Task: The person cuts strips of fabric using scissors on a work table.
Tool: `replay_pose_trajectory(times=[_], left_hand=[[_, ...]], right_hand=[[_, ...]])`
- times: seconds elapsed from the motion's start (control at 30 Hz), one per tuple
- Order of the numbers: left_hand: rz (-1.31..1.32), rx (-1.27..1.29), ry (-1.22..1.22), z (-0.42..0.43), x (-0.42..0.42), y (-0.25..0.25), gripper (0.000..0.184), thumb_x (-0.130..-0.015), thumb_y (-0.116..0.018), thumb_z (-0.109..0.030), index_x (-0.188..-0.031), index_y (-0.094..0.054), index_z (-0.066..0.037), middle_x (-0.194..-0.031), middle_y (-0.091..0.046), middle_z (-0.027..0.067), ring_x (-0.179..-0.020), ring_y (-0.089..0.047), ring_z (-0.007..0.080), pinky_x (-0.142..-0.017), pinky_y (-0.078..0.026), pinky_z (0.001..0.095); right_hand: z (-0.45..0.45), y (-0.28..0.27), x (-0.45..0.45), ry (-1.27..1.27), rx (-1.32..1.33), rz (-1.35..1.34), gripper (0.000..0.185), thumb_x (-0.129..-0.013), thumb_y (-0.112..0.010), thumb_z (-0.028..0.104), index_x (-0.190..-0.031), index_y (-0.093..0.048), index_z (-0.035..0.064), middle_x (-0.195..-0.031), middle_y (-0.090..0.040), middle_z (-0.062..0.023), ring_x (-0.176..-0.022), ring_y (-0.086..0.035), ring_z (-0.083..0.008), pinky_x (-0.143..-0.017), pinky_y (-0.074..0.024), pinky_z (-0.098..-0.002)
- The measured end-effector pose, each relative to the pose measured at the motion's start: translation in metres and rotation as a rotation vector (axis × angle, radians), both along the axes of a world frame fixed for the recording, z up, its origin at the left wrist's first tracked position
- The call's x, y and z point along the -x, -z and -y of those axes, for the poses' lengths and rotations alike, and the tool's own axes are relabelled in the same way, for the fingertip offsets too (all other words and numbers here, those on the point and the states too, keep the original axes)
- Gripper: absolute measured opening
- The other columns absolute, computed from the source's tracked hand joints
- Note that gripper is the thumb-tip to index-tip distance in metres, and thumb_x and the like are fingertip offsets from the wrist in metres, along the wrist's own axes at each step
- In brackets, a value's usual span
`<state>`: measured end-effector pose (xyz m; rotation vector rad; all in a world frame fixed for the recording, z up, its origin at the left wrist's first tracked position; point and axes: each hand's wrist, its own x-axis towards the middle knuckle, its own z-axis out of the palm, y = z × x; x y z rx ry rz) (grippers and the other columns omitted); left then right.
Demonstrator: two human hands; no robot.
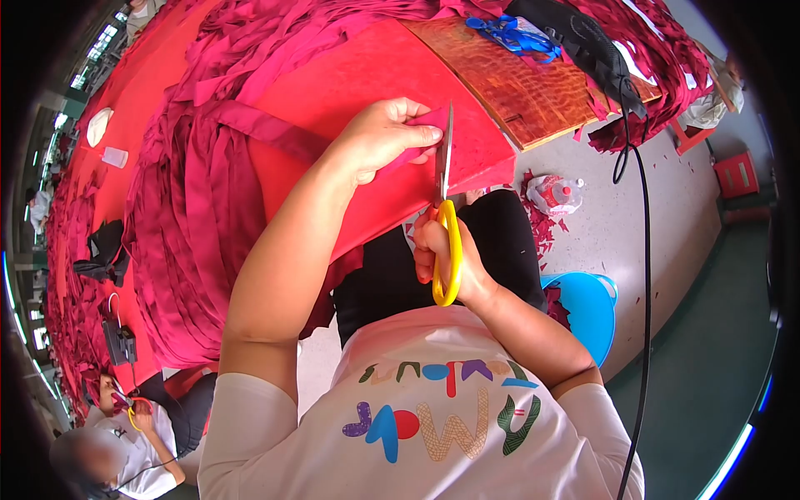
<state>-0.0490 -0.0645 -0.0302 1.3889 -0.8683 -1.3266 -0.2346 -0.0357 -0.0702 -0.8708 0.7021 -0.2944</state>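
Note:
My left hand (387, 137) pinches the end of a dark red fabric strip (271, 127) between thumb and fingers, above the red table (292, 192). The strip runs left from my hand to a large heap of similar strips (179, 225). In my right hand (454, 258) is a pair of scissors (447, 225) with yellow handles, my fingers through the loops. Its blades point away from me, just right of my left fingertips and beside the fabric end. Whether the blades touch the cloth I cannot tell.
Beyond the red surface lies a wooden board (492, 79) with blue ribbons (517, 37) and a black bag (575, 42). A black cable (646, 250) hangs at right. On the floor are a blue basin (596, 312), a plastic bottle (557, 194) and scraps. Another person (150, 433) holds scissors at lower left.

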Motion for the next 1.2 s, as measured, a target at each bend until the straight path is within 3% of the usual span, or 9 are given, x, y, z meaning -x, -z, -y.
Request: replay_pose_trajectory(times=[0.07,0.13,0.2,0.37,0.77,1.2], left_hand=[[0.003,-0.011,-0.007,0.000,0.001,-0.002,0.018,-0.085,-0.065,-0.005,-0.100,-0.058,0.001,-0.086,-0.063,0.0081,-0.074,-0.060,0.0139,-0.067,-0.050,0.0258],[0.008,-0.021,-0.016,0.000,0.001,-0.001,0.017,-0.085,-0.064,-0.006,-0.100,-0.058,0.001,-0.083,-0.062,0.0069,-0.071,-0.058,0.0128,-0.066,-0.048,0.0247],[-0.003,-0.042,-0.008,0.001,-0.002,0.000,0.022,-0.084,-0.066,-0.003,-0.104,-0.059,0.001,-0.093,-0.065,0.0094,-0.082,-0.063,0.0158,-0.070,-0.054,0.0273],[-0.036,-0.040,-0.013,0.002,-0.003,0.002,0.021,-0.083,-0.066,-0.003,-0.103,-0.059,0.002,-0.090,-0.065,0.0098,-0.081,-0.064,0.0164,-0.070,-0.055,0.0272],[-0.060,-0.025,-0.036,0.002,-0.002,0.002,0.019,-0.083,-0.066,-0.003,-0.100,-0.059,0.003,-0.087,-0.064,0.0103,-0.077,-0.063,0.0160,-0.068,-0.055,0.0275],[-0.034,-0.031,-0.049,0.001,0.000,0.001,0.020,-0.083,-0.066,-0.003,-0.101,-0.058,0.002,-0.088,-0.065,0.0101,-0.078,-0.064,0.0165,-0.069,-0.055,0.0286]], right_hand=[[-0.001,-0.005,-0.001,0.015,-0.016,-0.023,0.011,-0.080,-0.051,0.013,-0.076,-0.041,0.0081,-0.061,-0.038,-0.0010,-0.044,-0.037,-0.0120,-0.040,-0.0361,-0.0270],[-0.002,-0.005,-0.001,0.022,0.001,-0.029,0.012,-0.081,-0.050,0.013,-0.074,-0.041,0.0079,-0.060,-0.037,-0.0011,-0.043,-0.036,-0.0123,-0.040,-0.0357,-0.0270],[-0.003,-0.005,-0.002,0.029,0.018,-0.034,0.014,-0.081,-0.049,0.014,-0.072,-0.041,0.0077,-0.059,-0.036,-0.0013,-0.043,-0.036,-0.0126,-0.040,-0.0353,-0.0271],[-0.005,-0.003,-0.006,0.088,-0.022,-0.098,0.019,-0.082,-0.047,0.016,-0.067,-0.039,0.0080,-0.055,-0.033,-0.0001,-0.041,-0.033,-0.0120,-0.038,-0.0323,-0.0268],[-0.003,-0.005,-0.003,0.002,-0.006,-0.052,0.015,-0.078,-0.053,0.018,-0.072,-0.042,0.0101,-0.056,-0.034,0.0017,-0.042,-0.032,-0.0102,-0.040,-0.0326,-0.0258],[-0.005,-0.006,-0.005,0.020,0.013,-0.091,0.022,-0.081,-0.051,0.021,-0.068,-0.040,0.0083,-0.055,-0.037,-0.0014,-0.040,-0.035,-0.0132,-0.038,-0.0331,-0.0277]])
